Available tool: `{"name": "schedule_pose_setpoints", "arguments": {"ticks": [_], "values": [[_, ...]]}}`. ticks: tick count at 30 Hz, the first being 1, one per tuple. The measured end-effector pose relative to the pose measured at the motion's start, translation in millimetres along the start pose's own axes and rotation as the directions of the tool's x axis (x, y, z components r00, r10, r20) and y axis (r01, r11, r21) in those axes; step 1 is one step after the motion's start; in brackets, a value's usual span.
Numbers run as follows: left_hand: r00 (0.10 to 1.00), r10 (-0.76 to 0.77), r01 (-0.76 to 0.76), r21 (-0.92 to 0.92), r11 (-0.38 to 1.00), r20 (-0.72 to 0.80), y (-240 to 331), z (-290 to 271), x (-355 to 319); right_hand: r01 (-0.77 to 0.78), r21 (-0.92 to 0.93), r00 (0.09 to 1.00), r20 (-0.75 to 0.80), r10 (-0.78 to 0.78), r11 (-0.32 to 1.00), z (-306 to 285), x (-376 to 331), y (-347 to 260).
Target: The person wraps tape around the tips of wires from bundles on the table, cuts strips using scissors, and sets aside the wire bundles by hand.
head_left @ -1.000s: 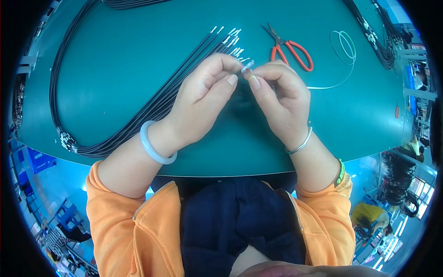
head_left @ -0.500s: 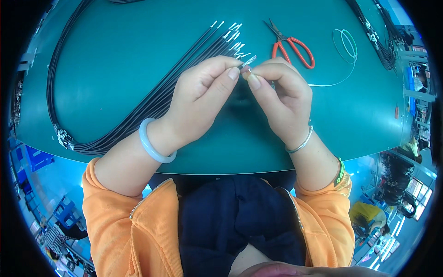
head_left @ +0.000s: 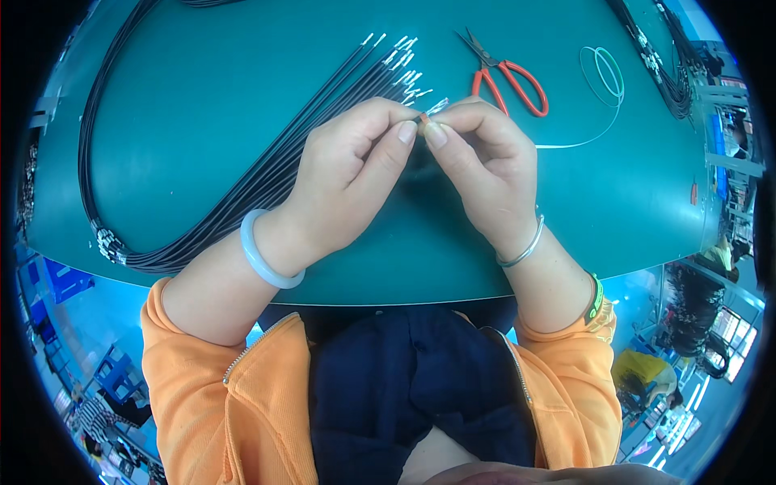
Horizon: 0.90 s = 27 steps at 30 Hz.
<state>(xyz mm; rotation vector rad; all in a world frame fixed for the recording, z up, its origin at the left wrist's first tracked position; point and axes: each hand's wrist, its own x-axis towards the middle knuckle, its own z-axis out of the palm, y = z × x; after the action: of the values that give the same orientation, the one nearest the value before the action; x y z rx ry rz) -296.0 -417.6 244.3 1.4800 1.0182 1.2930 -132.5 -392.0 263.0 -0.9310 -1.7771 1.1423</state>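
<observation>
My left hand (head_left: 356, 174) and my right hand (head_left: 485, 166) meet over the green table (head_left: 186, 121), fingertips pinched together on the metal-tipped end of one black cable (head_left: 432, 109). A bundle of black cables (head_left: 267, 174) with silver terminals runs from the left table edge up under my left hand, its tips fanned out just beyond my fingers. The held cable's body is hidden under my hands.
Red-handled scissors (head_left: 509, 77) lie just beyond my right hand. A thin coiled wire loop (head_left: 602, 69) with a loose strand lies at the far right. More black cables (head_left: 663, 65) run along the right rim. Another person (head_left: 687, 311) sits at the lower right.
Both hands have stayed together at the cable tip. The fingertips have shifted slightly on the terminal. The bundle and scissors have not moved.
</observation>
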Motion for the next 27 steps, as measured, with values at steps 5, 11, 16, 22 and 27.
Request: {"name": "schedule_pose_setpoints", "arguments": {"ticks": [5,11,16,22,27], "values": [[1.000,0.003,-0.003,0.057,0.998,0.001,2.3,1.7,-0.1,-0.033,0.031,0.999,-0.019,0.034,0.999,0.6,-0.7,0.3],[0.973,0.232,-0.220,0.345,0.912,0.008,0.0,5.1,-0.1,-0.068,0.010,0.997,-0.032,0.069,0.998,2.5,-0.5,0.1],[0.933,0.355,-0.337,0.498,0.799,0.062,-2.7,6.9,-0.5,-0.025,0.104,0.990,-0.137,0.039,0.994,7.0,-1.4,7.6],[0.875,0.483,-0.394,0.632,0.667,0.036,0.5,9.3,-4.0,-0.037,0.020,0.998,-0.044,0.038,0.999,-0.2,-1.2,9.3],[0.903,0.424,-0.380,0.602,0.702,0.074,-1.2,6.6,-6.1,0.016,0.023,1.000,-0.024,-0.015,1.000,-0.6,-1.6,10.2]]}}
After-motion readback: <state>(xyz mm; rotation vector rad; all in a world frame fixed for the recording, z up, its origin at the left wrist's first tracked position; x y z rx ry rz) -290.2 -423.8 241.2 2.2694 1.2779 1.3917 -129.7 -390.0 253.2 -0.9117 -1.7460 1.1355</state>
